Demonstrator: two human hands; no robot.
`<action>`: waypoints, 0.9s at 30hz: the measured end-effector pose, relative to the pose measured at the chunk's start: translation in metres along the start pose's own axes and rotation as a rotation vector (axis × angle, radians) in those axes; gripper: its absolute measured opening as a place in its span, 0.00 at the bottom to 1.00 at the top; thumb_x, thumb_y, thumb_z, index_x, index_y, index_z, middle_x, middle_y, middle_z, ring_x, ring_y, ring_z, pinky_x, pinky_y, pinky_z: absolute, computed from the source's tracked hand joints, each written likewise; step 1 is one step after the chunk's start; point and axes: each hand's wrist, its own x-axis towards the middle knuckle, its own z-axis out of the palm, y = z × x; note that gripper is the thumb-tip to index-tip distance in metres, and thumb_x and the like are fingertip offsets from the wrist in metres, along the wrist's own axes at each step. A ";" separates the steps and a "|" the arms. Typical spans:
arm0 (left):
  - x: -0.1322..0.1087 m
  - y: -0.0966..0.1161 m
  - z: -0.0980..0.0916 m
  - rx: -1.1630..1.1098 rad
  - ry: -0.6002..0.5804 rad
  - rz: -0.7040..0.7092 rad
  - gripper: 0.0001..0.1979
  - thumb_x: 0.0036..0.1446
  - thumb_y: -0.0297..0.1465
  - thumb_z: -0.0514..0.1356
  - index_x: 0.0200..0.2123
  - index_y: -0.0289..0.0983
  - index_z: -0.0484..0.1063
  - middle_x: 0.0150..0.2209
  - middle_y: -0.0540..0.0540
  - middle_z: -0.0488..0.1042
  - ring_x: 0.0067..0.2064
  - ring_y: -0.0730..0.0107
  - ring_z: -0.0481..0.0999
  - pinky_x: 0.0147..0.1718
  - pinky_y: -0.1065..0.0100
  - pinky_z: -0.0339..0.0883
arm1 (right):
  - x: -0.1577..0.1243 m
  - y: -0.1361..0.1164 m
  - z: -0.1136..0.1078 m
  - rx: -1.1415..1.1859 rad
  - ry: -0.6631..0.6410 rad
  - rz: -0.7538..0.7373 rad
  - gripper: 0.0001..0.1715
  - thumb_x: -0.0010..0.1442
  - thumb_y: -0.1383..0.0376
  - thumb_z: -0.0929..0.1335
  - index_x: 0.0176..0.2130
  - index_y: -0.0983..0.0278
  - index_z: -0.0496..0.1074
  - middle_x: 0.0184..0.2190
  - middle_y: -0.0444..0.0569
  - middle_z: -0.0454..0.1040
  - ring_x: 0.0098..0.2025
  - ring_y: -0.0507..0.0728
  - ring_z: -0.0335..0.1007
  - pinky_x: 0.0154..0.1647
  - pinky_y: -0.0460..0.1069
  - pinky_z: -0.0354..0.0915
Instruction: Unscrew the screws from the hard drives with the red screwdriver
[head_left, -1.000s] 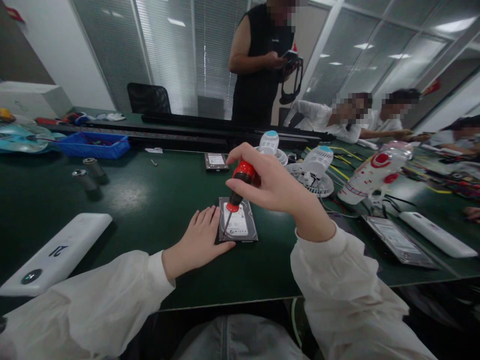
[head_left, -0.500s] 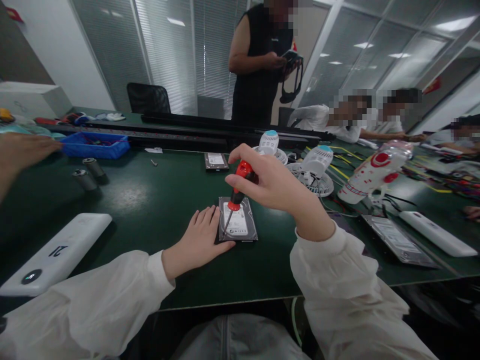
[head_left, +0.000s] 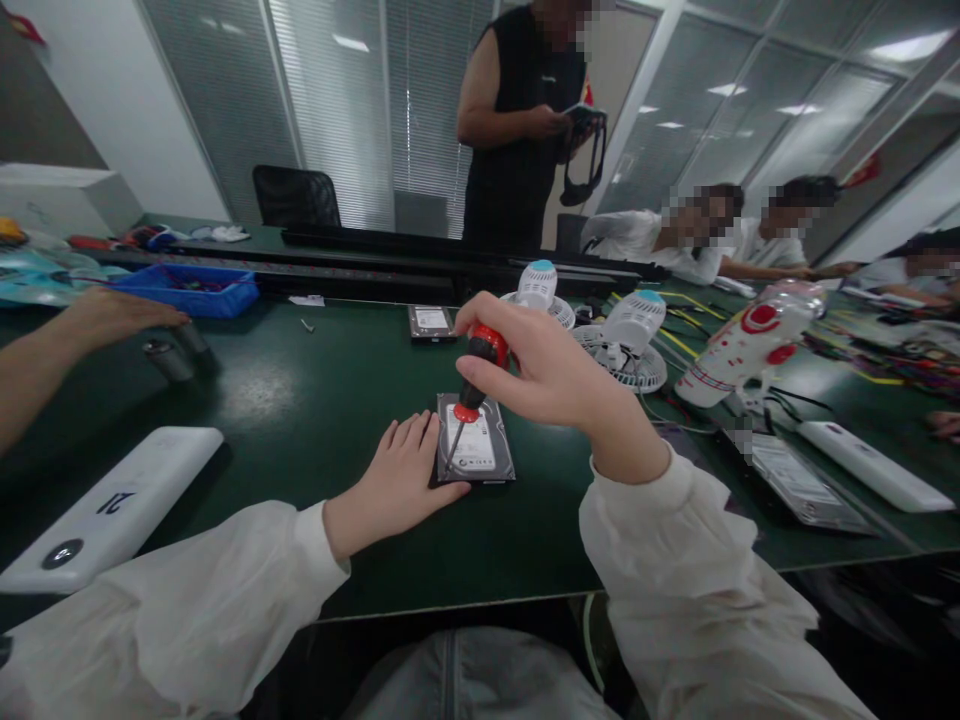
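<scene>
A hard drive [head_left: 480, 448] lies flat on the green table [head_left: 315, 400] in front of me. My left hand [head_left: 394, 485] rests flat against its left edge, fingers stretched out, holding it steady. My right hand [head_left: 547, 365] is closed round the red and black handle of a screwdriver [head_left: 474, 385]. The screwdriver's tip stands on the drive's near left corner.
A co-worker's bare arm and hand [head_left: 112, 315] reach in from the left over two metal cylinders [head_left: 169, 358]. A white device marked 21 [head_left: 112, 505] lies at the near left. A second hard drive [head_left: 432, 321], small fans [head_left: 630, 340], a blue tray [head_left: 187, 288] and a white toy rocket [head_left: 750, 345] stand further back.
A co-worker's hand has come in from the left and moved right to the metal cylinders. My right hand has sunk slightly with the screwdriver. My left hand has stayed still.
</scene>
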 end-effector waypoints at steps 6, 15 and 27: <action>0.001 -0.001 -0.001 0.010 -0.018 0.006 0.49 0.62 0.59 0.53 0.72 0.28 0.50 0.71 0.24 0.57 0.72 0.36 0.56 0.68 0.36 0.50 | -0.001 0.002 0.001 0.112 -0.008 -0.051 0.15 0.63 0.63 0.66 0.49 0.66 0.66 0.37 0.44 0.68 0.33 0.50 0.62 0.36 0.48 0.58; 0.000 -0.001 0.001 0.013 -0.017 0.000 0.49 0.62 0.59 0.53 0.72 0.29 0.50 0.71 0.25 0.57 0.73 0.36 0.56 0.69 0.37 0.49 | -0.003 -0.001 -0.004 0.135 -0.063 -0.066 0.15 0.66 0.61 0.62 0.50 0.66 0.65 0.43 0.49 0.70 0.40 0.53 0.67 0.42 0.50 0.60; 0.000 0.001 -0.001 0.030 -0.010 -0.006 0.49 0.62 0.58 0.53 0.72 0.27 0.50 0.71 0.24 0.58 0.72 0.36 0.57 0.69 0.39 0.50 | -0.001 0.000 -0.002 0.114 -0.037 -0.048 0.16 0.64 0.59 0.65 0.49 0.65 0.64 0.43 0.49 0.71 0.39 0.54 0.66 0.41 0.50 0.59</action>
